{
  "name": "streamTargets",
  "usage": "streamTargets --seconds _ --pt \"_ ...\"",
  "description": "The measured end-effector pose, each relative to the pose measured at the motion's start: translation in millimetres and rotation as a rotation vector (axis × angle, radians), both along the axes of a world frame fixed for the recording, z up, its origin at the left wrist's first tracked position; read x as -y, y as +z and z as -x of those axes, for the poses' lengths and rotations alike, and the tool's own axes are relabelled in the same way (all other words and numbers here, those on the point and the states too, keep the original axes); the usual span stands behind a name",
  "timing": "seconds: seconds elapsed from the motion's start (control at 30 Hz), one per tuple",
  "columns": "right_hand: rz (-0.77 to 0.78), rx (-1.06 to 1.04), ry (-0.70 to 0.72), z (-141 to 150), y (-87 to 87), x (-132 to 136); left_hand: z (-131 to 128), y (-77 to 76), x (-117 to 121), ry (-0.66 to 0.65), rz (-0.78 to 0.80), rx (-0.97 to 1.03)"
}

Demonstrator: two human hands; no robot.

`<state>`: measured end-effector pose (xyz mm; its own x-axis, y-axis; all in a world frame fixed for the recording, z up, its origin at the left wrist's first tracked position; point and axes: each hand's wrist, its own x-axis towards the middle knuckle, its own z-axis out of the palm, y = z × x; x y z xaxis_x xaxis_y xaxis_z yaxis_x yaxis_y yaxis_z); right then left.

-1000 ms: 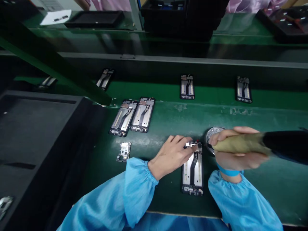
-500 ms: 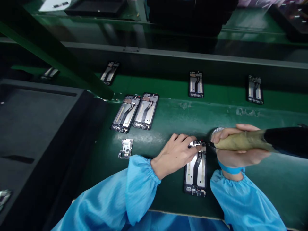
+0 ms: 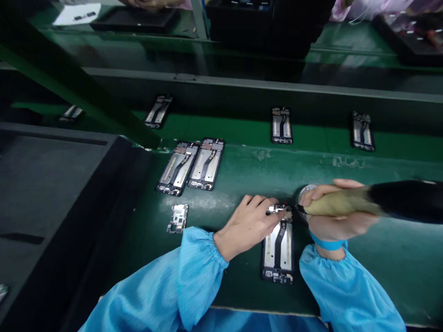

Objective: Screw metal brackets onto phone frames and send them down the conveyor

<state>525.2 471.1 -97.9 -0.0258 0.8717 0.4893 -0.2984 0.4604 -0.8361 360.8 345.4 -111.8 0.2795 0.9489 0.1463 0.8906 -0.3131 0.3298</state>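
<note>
An opened phone assembly (image 3: pixel 285 246) lies flat on the green bench in front of me, its silver inside and black ribbon cable facing up. My left hand (image 3: pixel 247 226) is closed at its top end, fingers bent and pressing on the circuit board (image 3: pixel 276 209) there. In my right hand (image 3: pixel 341 223) is an electric screwdriver (image 3: pixel 341 203), tan in the middle and black at the rear, held nearly level. Its dark tip is beside the assembly's upper right corner; whether it touches is unclear. A round metal dish (image 3: pixel 303 190) sits partly hidden behind the right fingers.
Two opened phones (image 3: pixel 178 168) lie side by side at left, with a loose circuit board (image 3: pixel 179 217) below them. Several more, including one phone (image 3: pixel 281 125), rest on the green strip behind. A green post (image 3: pixel 114 110) and a dark tray (image 3: pixel 58 175) stand left.
The whole view has shifted slightly, with most bench items appearing a little lower and further left. Both hands keep almost the same pose at the phone assembly.
</note>
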Motion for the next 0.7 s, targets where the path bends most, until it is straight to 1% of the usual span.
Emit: streamTargets --seconds 0.07,0.13,0.33,0.53,0.6,0.7 --pt "-0.036 -0.006 -0.062 -7 3.1 -5 1 -1.6 0 -0.005 -0.013 0.011" --pt "-0.023 0.002 -0.088 -10 4.4 -8 1 -2.9 0 -0.007 -0.023 0.013" --pt "0.037 0.023 -0.046 -2 0.7 -6 1 -3.7 -2 -0.021 -0.079 0.025" --pt "0.025 0.022 -0.051 -2 -5.3 -7 11 -3.3 13 0.009 -0.119 0.041" --pt "0.016 0.021 -0.043 -7 -4.5 -7 14 -3.9 19 0.029 -0.136 0.032" --pt "0.011 0.009 -0.044 -14 2.5 -1 16 -5.4 23 0.032 -0.137 0.039"
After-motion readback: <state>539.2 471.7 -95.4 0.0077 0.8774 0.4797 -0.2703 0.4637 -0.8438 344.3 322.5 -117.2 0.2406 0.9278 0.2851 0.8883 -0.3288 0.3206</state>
